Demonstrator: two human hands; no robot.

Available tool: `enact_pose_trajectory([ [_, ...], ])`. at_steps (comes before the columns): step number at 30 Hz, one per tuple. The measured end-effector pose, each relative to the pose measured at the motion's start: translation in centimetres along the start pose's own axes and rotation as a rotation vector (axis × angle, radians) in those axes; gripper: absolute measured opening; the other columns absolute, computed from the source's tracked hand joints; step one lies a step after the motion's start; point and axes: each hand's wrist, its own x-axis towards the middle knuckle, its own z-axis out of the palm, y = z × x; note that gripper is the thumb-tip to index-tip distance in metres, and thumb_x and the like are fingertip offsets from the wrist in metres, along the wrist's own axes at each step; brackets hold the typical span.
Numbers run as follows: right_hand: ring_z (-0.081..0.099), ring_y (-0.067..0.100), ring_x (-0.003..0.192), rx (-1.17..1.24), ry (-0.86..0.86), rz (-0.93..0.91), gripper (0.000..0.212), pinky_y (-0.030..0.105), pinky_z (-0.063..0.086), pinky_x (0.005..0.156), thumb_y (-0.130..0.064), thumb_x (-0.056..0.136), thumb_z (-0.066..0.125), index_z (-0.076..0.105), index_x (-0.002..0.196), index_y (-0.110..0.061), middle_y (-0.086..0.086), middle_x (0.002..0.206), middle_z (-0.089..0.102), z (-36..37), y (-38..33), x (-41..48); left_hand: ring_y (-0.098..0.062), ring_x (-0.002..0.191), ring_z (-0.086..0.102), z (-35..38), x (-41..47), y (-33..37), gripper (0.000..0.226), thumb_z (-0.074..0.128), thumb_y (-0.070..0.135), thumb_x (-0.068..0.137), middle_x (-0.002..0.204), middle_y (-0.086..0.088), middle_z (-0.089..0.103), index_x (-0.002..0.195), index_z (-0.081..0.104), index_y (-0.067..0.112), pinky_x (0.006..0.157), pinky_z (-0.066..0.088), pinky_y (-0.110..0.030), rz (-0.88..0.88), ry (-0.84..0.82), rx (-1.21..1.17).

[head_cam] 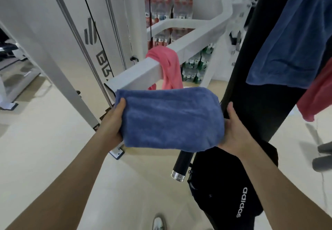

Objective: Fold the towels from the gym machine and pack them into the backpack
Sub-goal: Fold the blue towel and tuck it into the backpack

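Note:
A folded blue towel (170,118) hangs in the air between my two hands, in front of the gym machine. My left hand (113,122) grips its left end, thumb on top. My right hand (233,131) holds its right end, thumb up along the edge. A pink towel (168,68) is draped over the machine's white bar (140,73). At the upper right a dark blue towel (294,37) and a red towel (316,97) hang side by side. The black backpack (231,185) hangs below my right forearm.
A thick black post (260,68) rises on the right, with a black handle with a metal cap (179,165) beneath the towel. White machine uprights and cables stand left. Packs of bottles (167,9) are stacked behind. My shoe (159,223) shows on the beige floor.

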Motion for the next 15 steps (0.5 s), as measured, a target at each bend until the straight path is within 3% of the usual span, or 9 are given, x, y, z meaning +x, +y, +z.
enact_pose_trajectory([
  [2, 0.061, 0.031, 0.118, -0.082, -0.024, -0.041, 0.072, 0.047, 0.051, 0.096, -0.062, 0.079, 0.061, 0.06, 0.129, -0.011, 0.015, 0.126, 0.064, 0.0, 1.0, -0.2, -0.018, 0.104, 0.069, -0.5, 0.1, -0.3, 0.063, 0.066, 0.058, 0.078, 0.119, -0.003, 0.07, 0.128, 0.056, 0.021, 0.076, 0.056, -0.031, 0.011, -0.082, 0.07],
  [4, 0.07, 0.027, 0.099, -0.164, 0.069, -0.131, 0.071, 0.036, 0.058, 0.079, -0.045, 0.059, 0.087, 0.068, 0.115, -0.005, 0.014, 0.108, 0.072, 0.2, 1.0, -0.4, -0.022, 0.106, 0.068, -0.9, 0.0, -0.3, 0.078, 0.08, 0.059, 0.062, 0.117, -0.005, 0.07, 0.126, 0.058, 0.019, 0.076, 0.056, -0.034, 0.015, -0.187, 0.159],
  [6, 0.071, 0.028, 0.096, -0.129, 0.119, -0.234, 0.052, 0.035, 0.059, 0.075, -0.031, 0.074, 0.079, 0.065, 0.118, -0.006, 0.015, 0.108, 0.072, 0.3, 0.7, -1.0, -0.021, 0.093, 0.072, -0.7, -0.4, 0.0, 0.083, 0.084, 0.061, 0.049, 0.104, -0.003, 0.074, 0.117, 0.061, 0.019, 0.066, 0.058, -0.032, 0.025, -0.199, 0.156],
  [8, 0.068, 0.029, 0.104, -0.105, 0.165, -0.309, 0.037, 0.039, 0.058, 0.083, -0.02, 0.09, 0.061, 0.059, 0.126, -0.013, 0.013, 0.118, 0.069, 0.5, 0.2, -1.8, -0.017, 0.075, 0.072, -0.2, -1.0, 0.9, 0.054, 0.072, 0.057, 0.068, 0.084, 0.0, 0.074, 0.104, 0.064, 0.018, 0.062, 0.055, -0.032, -0.001, -0.149, 0.065],
  [10, 0.07, 0.026, 0.099, -0.283, 0.272, -0.374, 0.034, 0.036, 0.059, 0.078, -0.016, 0.091, 0.06, 0.056, 0.125, -0.015, 0.012, 0.12, 0.067, 1.5, 0.2, -2.6, -0.01, 0.067, 0.069, 0.9, -1.6, 2.2, 0.029, 0.058, 0.05, 0.085, 0.075, 0.007, 0.072, 0.093, 0.065, 0.023, 0.065, 0.052, -0.031, 0.015, -0.134, 0.026],
  [11, 0.069, 0.023, 0.095, -0.468, 0.425, -0.399, 0.039, 0.033, 0.056, 0.074, -0.019, 0.089, 0.065, 0.053, 0.127, -0.017, 0.012, 0.121, 0.066, 2.0, 0.3, -2.9, -0.008, 0.065, 0.07, 1.9, -2.3, 3.1, 0.025, 0.055, 0.048, 0.088, 0.073, 0.009, 0.073, 0.091, 0.064, 0.025, 0.065, 0.052, -0.03, 0.048, -0.156, 0.016],
  [13, 0.06, 0.015, 0.106, -0.803, 0.674, -0.453, 0.066, 0.029, 0.047, 0.082, -0.033, 0.082, 0.073, 0.039, 0.139, -0.028, 0.002, 0.134, 0.055, 2.9, 0.3, -3.9, -0.004, 0.061, 0.07, 4.3, -3.4, 4.9, 0.022, 0.053, 0.045, 0.09, 0.068, 0.012, 0.073, 0.088, 0.063, 0.026, 0.061, 0.054, -0.028, 0.11, -0.228, -0.042],
  [14, 0.053, 0.01, 0.118, -0.905, 0.625, -0.511, 0.078, 0.028, 0.043, 0.091, -0.044, 0.078, 0.073, 0.032, 0.143, -0.035, -0.007, 0.141, 0.047, 3.6, 0.3, -4.7, -0.005, 0.062, 0.07, 5.7, -4.1, 5.7, 0.022, 0.053, 0.044, 0.089, 0.069, 0.011, 0.073, 0.088, 0.064, 0.025, 0.06, 0.056, -0.025, 0.113, -0.307, -0.082],
  [15, 0.045, 0.004, 0.127, -0.981, 0.461, -0.566, 0.083, 0.028, 0.039, 0.099, -0.056, 0.073, 0.071, 0.03, 0.144, -0.041, -0.015, 0.145, 0.041, 4.8, 0.2, -5.6, -0.007, 0.067, 0.07, 7.5, -4.8, 6.6, 0.023, 0.054, 0.043, 0.088, 0.074, 0.008, 0.072, 0.091, 0.064, 0.022, 0.062, 0.057, -0.025, 0.097, -0.416, -0.137],
])
